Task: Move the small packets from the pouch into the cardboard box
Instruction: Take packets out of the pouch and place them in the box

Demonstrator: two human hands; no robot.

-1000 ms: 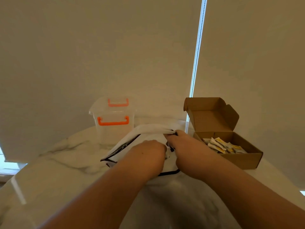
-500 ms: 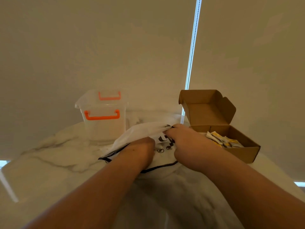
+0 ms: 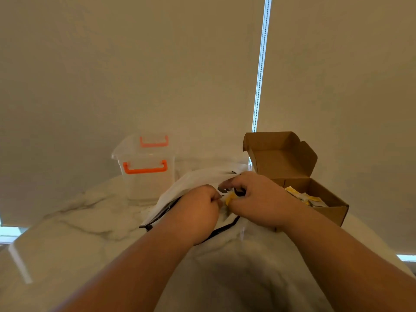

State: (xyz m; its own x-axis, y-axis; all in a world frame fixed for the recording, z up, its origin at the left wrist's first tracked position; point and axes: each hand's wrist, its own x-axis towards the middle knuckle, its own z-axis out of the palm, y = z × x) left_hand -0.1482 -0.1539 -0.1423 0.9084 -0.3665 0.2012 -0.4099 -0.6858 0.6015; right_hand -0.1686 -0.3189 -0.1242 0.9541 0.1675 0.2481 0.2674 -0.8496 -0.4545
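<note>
A white pouch (image 3: 193,183) with black trim lies on the marble table, its mouth facing me. My left hand (image 3: 198,212) is closed at the pouch mouth, fingers pinching at a small yellow and white packet (image 3: 230,197). My right hand (image 3: 256,199) also grips that packet from the right side, with the pouch's upper edge lifted above its fingers. An open cardboard box (image 3: 333,210) stands to the right, lid flap upright, with several yellow and white packets (image 3: 308,199) inside.
A clear plastic tub (image 3: 146,176) with orange latches stands behind and left of the pouch. The round marble table (image 3: 74,239) curves away at the left and right edges. A blind and its bead chain (image 3: 258,86) hang behind.
My left hand has pulled back out of the pouch mouth, and a yellow packet now shows between both hands. The view has shifted slightly.
</note>
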